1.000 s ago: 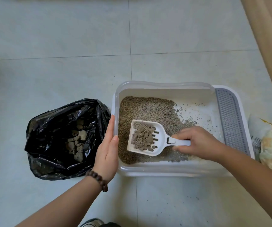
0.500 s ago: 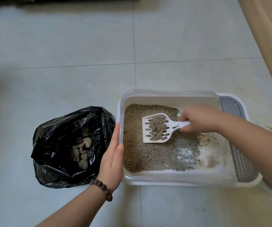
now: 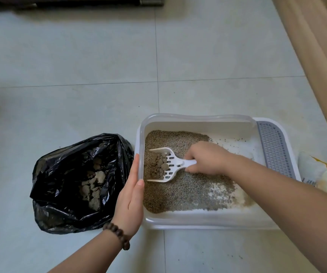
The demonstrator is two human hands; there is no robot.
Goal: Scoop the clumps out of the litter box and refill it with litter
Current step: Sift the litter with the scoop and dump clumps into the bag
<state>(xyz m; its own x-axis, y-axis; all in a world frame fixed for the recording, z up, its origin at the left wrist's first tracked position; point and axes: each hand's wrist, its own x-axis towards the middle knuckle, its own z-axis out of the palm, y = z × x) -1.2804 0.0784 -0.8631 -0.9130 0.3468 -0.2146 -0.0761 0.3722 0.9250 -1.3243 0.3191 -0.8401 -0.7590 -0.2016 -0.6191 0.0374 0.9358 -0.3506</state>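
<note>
A right hand [image 3: 206,158] grips the handle of a white slotted scoop [image 3: 165,164], its blade loaded with clumps [image 3: 158,166] and pushed against the near-left wall of the litter box [image 3: 198,221], apparently to sift loose grains before lifting. The left hand [image 3: 131,196], fingers straight and together, presses flat on the box's outer wall, likely steadying it. Just beyond that hand a black bag [image 3: 64,194] lies open, clumps already inside; only the box wall stands between. A sack [image 3: 316,170] sits past the right forearm.
</note>
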